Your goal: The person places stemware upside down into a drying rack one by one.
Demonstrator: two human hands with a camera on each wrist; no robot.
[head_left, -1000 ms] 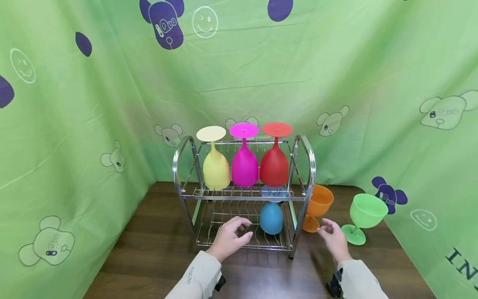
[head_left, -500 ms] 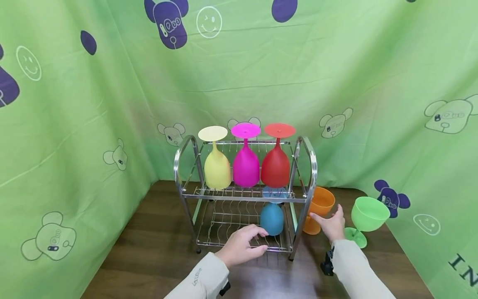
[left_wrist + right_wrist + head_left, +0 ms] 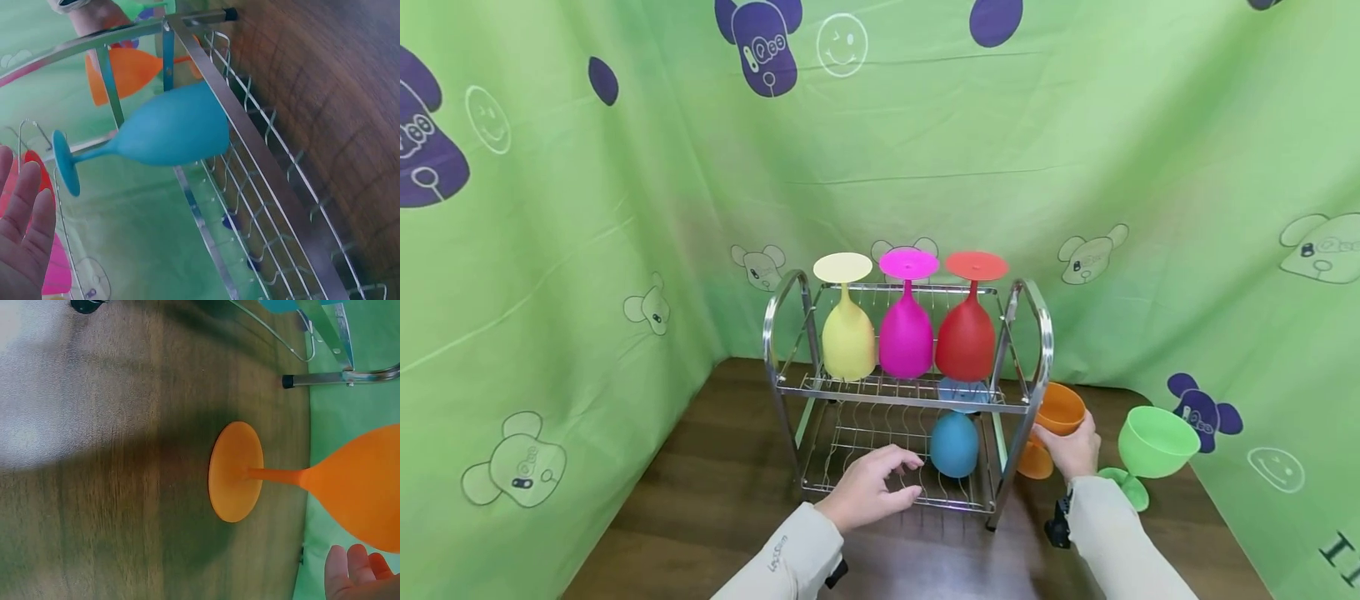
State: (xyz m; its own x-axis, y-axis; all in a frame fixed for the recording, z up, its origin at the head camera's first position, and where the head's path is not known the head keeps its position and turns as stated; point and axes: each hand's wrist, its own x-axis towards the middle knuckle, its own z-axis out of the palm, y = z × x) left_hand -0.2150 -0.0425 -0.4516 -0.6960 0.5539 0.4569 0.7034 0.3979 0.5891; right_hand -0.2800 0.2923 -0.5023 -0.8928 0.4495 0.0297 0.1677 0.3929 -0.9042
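Observation:
My right hand is at the front and right of an orange goblet, thumb toward its left side and fingers toward its right. In the right wrist view the fingers lie just beside the orange bowl, and the goblet's foot stands on the table. My left hand, fingers loosely bent and holding nothing, hovers in front of a metal rack. Nearest to it is a blue goblet, upside down on the rack's lower tier; the left wrist view shows this blue goblet from the side.
Yellow, magenta and red goblets stand upside down on the upper tier. A light green goblet stands upright right of my right hand. Green printed cloth surrounds the dark wooden table.
My right hand has moved from in front of the two upright goblets up to the orange bowl. My left hand shifted right, then slightly back. The view has turned a little left.

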